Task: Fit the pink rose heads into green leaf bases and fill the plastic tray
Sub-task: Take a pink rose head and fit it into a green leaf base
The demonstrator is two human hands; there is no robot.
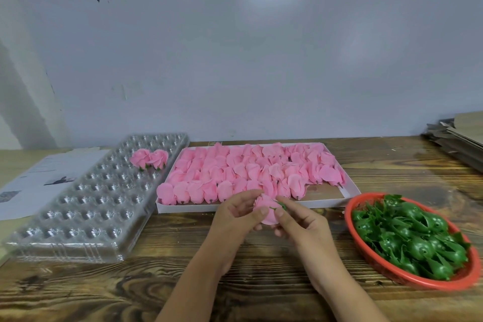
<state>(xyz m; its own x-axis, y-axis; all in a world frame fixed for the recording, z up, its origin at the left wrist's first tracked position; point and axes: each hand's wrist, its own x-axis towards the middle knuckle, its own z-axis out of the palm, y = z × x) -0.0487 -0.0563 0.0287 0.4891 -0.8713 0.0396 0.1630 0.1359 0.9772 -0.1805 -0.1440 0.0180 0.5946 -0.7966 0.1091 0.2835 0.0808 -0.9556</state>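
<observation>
Our left hand [236, 213] fingers grip a rose head [266, 210]; our right hand [298, 219] fingers pinch its leaf base [282, 206] on, the supply basket [366, 260] at three o'clock.

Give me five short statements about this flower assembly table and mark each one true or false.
1. Two finished roses sit in the clear plastic tray. True.
2. The green leaf bases lie in a white box. False: they fill a red basket; the white box holds pink rose heads.
3. Both hands hold one rose head between them. True: left hand, right hand.
4. The plastic tray is nearly full. False: most pockets are empty.
5. The red basket is left of the tray. False: it is at far right.
</observation>
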